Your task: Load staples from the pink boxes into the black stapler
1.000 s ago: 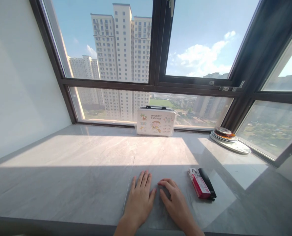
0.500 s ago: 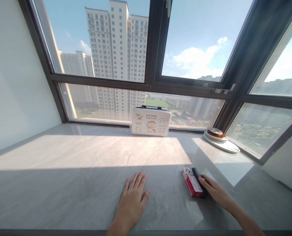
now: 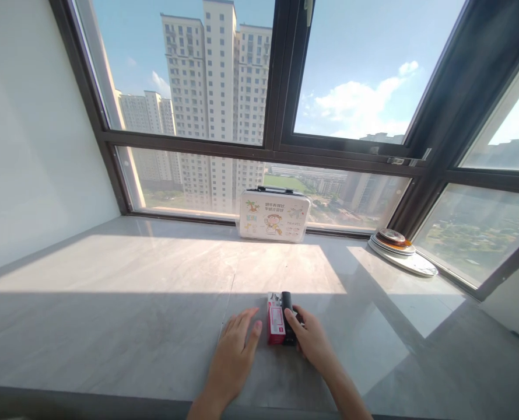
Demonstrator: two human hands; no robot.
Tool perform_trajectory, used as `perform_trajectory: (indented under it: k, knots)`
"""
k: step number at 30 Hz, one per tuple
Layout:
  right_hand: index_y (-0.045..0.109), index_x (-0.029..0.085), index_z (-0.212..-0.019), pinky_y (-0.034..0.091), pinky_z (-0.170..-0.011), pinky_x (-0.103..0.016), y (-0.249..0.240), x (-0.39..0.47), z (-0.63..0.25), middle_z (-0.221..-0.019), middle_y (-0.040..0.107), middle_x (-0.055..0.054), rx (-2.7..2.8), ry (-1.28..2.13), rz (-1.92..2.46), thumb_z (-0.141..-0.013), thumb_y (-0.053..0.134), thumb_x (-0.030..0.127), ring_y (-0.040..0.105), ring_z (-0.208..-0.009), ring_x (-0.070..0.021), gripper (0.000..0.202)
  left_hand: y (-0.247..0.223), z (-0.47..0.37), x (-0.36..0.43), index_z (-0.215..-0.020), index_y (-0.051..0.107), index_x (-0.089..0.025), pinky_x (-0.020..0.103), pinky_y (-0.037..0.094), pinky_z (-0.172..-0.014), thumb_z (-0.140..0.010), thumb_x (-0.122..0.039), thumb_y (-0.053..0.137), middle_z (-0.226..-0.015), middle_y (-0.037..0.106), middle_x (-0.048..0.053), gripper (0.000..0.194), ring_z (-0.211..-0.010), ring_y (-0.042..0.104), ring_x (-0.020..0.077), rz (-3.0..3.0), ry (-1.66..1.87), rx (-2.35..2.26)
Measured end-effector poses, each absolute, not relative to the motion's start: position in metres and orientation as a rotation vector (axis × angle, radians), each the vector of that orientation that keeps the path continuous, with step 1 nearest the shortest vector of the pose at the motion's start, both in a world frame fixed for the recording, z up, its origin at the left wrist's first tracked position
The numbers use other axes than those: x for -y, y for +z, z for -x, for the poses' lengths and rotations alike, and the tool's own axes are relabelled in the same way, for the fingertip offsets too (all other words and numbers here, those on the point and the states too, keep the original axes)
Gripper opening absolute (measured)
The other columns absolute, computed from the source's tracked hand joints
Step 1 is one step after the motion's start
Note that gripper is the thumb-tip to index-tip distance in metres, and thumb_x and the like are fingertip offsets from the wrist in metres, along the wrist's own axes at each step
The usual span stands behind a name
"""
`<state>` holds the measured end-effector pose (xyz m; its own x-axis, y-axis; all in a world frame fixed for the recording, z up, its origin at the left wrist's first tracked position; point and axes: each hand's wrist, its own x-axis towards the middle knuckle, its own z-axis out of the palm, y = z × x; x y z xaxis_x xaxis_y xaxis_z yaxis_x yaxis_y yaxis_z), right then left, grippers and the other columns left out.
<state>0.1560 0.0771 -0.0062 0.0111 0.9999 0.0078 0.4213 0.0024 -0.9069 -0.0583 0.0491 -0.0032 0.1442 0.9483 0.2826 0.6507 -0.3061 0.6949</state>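
A red and white box (image 3: pixel 276 319) lies on the grey marbled ledge, side by side with a black object (image 3: pixel 287 309), perhaps a stapler. My right hand (image 3: pixel 311 338) is closed round the black object from its right side, thumb on top and fingers partly hidden behind it. To the left of the box, my left hand (image 3: pixel 234 349) is empty, with its thumb apart from the fingers and a small gap between it and the box.
A white case with cartoon prints (image 3: pixel 274 217) stands upright against the window. Stacked plates (image 3: pixel 402 256) sit in the right corner by the dark window frame (image 3: pixel 251 154). The marbled ledge (image 3: pixel 111 326) has its front edge near the bottom.
My right hand has moved left with the black object, and the box has shifted left beside it, turning straighter. My left hand has gone from lying flat to slightly raised and curved.
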Motion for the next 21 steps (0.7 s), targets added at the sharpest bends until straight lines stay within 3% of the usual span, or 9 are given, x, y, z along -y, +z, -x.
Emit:
perform_trajectory:
  k: [6,10,16,21]
  knots:
    - [0.07,0.016,-0.104,0.044,-0.055,-0.028,-0.006,-0.083,-0.096,-0.068,0.066,-0.004,1.502,0.765,1.443,-0.093,0.041,0.068,0.06,-0.06,-0.02,0.06,-0.008,0.062,-0.054,-0.142,0.044,-0.021,0.043,0.04,-0.112,-0.093,-0.046,0.053,-0.142,0.052,0.01,0.056,-0.135,0.047,0.0272,-1.862,1.217,-1.684]
    - [0.07,0.017,-0.109,0.043,-0.053,-0.029,-0.009,-0.073,-0.107,-0.066,0.064,-0.003,1.443,0.741,1.499,-0.092,0.042,0.069,0.06,-0.059,-0.0209,0.061,-0.007,0.055,-0.059,-0.142,0.044,-0.022,0.044,0.041,-0.108,-0.083,-0.037,0.065,-0.134,0.053,0.01,0.064,-0.127,0.049,0.0297,-1.987,1.244,-1.838]
    - [0.071,0.02,-0.107,0.043,-0.051,-0.028,-0.009,-0.053,-0.128,-0.064,0.061,-0.001,1.402,0.747,1.528,-0.093,0.044,0.067,0.06,-0.055,-0.0197,0.056,-0.004,0.051,-0.06,-0.129,0.056,-0.022,0.043,0.047,-0.098,-0.09,-0.035,0.057,-0.115,0.06,0.008,0.041,-0.111,0.057,0.0287,-2.011,1.228,-1.903]
    - [0.071,0.021,-0.109,0.042,-0.048,-0.027,-0.006,-0.044,-0.132,-0.064,0.061,-0.001,1.39,0.792,1.535,-0.092,0.044,0.067,0.058,-0.052,-0.0187,0.056,-0.008,0.079,-0.072,-0.131,0.054,-0.02,0.044,0.047,-0.099,-0.094,-0.04,0.052,-0.117,0.059,0.01,0.042,-0.112,0.056,0.0294,-1.994,1.309,-1.983]
